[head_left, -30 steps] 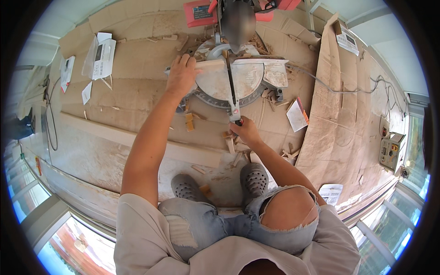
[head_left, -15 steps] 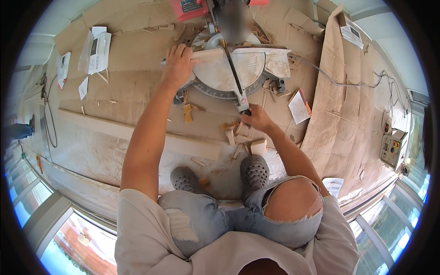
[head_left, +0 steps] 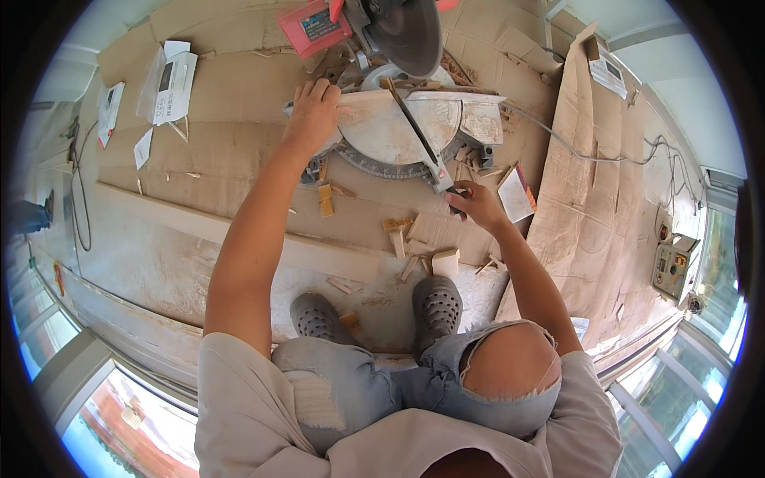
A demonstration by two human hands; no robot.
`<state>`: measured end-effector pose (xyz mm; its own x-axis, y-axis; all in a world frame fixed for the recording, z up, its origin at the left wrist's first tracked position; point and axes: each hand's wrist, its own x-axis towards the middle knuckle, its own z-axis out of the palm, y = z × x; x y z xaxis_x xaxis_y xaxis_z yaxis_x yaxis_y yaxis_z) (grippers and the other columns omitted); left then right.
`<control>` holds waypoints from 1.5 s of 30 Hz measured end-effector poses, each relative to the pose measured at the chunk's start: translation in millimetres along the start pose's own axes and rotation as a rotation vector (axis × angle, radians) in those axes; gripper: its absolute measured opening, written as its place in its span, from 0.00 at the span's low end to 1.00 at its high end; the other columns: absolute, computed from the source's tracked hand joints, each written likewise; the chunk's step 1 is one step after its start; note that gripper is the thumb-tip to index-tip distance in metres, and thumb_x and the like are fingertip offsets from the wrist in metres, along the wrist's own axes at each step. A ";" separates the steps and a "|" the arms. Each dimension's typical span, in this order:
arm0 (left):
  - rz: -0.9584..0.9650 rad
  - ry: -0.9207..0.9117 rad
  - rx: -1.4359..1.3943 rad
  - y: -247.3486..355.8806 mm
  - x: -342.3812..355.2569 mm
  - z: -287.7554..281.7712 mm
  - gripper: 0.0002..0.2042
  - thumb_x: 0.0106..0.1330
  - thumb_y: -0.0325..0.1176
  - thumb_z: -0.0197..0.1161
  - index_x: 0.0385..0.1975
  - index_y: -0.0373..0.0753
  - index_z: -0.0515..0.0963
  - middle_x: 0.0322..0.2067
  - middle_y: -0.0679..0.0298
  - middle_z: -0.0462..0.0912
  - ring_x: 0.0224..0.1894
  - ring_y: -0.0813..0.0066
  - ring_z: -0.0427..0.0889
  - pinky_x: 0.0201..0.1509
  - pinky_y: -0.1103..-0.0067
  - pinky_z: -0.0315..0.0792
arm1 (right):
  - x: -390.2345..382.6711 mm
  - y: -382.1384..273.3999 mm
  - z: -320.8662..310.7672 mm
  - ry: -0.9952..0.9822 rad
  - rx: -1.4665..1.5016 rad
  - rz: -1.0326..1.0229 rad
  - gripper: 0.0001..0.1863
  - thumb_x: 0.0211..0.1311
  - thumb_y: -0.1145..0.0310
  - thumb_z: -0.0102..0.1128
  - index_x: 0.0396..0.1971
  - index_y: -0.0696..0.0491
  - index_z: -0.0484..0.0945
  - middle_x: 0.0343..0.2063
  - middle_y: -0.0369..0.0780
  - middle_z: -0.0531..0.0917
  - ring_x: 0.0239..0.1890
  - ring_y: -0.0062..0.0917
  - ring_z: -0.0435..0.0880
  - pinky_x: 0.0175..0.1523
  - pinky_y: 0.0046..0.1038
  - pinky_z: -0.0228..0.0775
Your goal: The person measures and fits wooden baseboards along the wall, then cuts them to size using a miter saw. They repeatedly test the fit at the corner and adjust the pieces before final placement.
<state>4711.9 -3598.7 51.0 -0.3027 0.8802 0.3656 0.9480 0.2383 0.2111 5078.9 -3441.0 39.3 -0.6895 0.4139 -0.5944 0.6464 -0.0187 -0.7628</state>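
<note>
A miter saw stands on the floor ahead, its round table [head_left: 378, 131] dusty with sawdust. Its blade [head_left: 405, 36] is raised at the back, beside the red housing [head_left: 315, 25]. My left hand [head_left: 313, 110] lies over the left end of the fence, fingers hooked over its top edge. A pale strip [head_left: 366, 97], perhaps wood, runs along the fence from that hand. My right hand [head_left: 478, 203] is closed round the black knob [head_left: 456, 197] at the front of the table's swivel arm [head_left: 438, 175]. The dark blade slot [head_left: 412, 121] slants toward that knob.
Wood offcuts [head_left: 398, 239] lie between the saw and my shoes [head_left: 437, 307]. A long board [head_left: 183, 217] lies at left. Cardboard [head_left: 582, 183] covers the floor. A cable [head_left: 590, 146] runs right, where a control box [head_left: 676, 267] stands. Another person's leg [head_left: 28, 217] shows far left.
My right hand has swung the swivel arm and knob to the right, and the blade slot slants more. The blade, blurred before, now looks sharp. My left hand stays on the fence.
</note>
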 end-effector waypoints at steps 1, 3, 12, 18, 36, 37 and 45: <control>-0.011 -0.025 -0.006 2.4 1.1 -1.6 0.17 0.58 0.37 0.71 0.40 0.36 0.74 0.43 0.55 0.75 0.50 0.51 0.74 0.55 0.60 0.67 | -12.3 -1.0 -6.2 0.065 -0.040 0.045 0.20 0.65 0.59 0.66 0.45 0.61 0.80 0.22 0.37 0.83 0.21 0.17 0.78 0.26 0.22 0.69; -0.014 -0.002 -0.085 4.7 2.9 -5.5 0.17 0.59 0.36 0.70 0.43 0.35 0.74 0.45 0.53 0.75 0.50 0.50 0.74 0.56 0.60 0.68 | -30.7 16.7 -32.1 0.057 0.038 0.042 0.22 0.66 0.57 0.66 0.49 0.60 0.81 0.23 0.38 0.84 0.22 0.17 0.79 0.27 0.22 0.70; -0.027 -0.012 -0.276 -4.9 -1.8 -8.8 0.11 0.60 0.35 0.68 0.38 0.38 0.78 0.43 0.60 0.78 0.50 0.58 0.75 0.56 0.65 0.71 | -59.8 -186.5 -194.4 0.478 -0.360 -0.466 0.15 0.73 0.65 0.57 0.52 0.59 0.81 0.23 0.34 0.81 0.24 0.11 0.72 0.29 0.17 0.64; 0.032 0.001 -0.094 2.3 0.9 -4.9 0.13 0.60 0.36 0.67 0.41 0.38 0.79 0.41 0.61 0.79 0.49 0.59 0.77 0.54 0.66 0.73 | -0.8 -407.7 -155.0 0.500 -0.554 -0.785 0.25 0.71 0.49 0.57 0.40 0.59 0.83 0.27 0.38 0.84 0.26 0.21 0.80 0.33 0.24 0.74; 0.048 0.033 -0.032 16.6 10.6 3.2 0.12 0.61 0.38 0.66 0.40 0.38 0.79 0.42 0.61 0.80 0.49 0.63 0.77 0.55 0.68 0.72 | 20.0 -419.5 -99.6 0.297 -0.432 -0.722 0.14 0.65 0.62 0.59 0.41 0.58 0.80 0.35 0.40 0.84 0.36 0.23 0.82 0.45 0.25 0.76; 0.047 0.025 -0.019 15.0 8.6 0.9 0.12 0.61 0.37 0.66 0.40 0.38 0.79 0.42 0.61 0.79 0.49 0.63 0.77 0.55 0.68 0.72 | 22.9 -416.7 -100.1 0.273 -0.377 -0.684 0.14 0.65 0.62 0.59 0.43 0.57 0.79 0.36 0.40 0.84 0.37 0.23 0.82 0.46 0.25 0.76; 0.085 0.060 0.001 18.1 10.5 -0.8 0.12 0.59 0.36 0.67 0.38 0.38 0.77 0.40 0.62 0.79 0.47 0.63 0.77 0.53 0.69 0.73 | 14.6 -395.1 -95.7 0.167 -0.066 -0.682 0.13 0.66 0.63 0.62 0.42 0.56 0.77 0.35 0.39 0.84 0.36 0.23 0.83 0.44 0.26 0.78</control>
<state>4725.9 -3585.5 59.4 -0.2261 0.8709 0.4363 0.9707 0.1638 0.1759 4844.8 -3340.5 356.3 -0.8920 0.4477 0.0624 0.1095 0.3479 -0.9311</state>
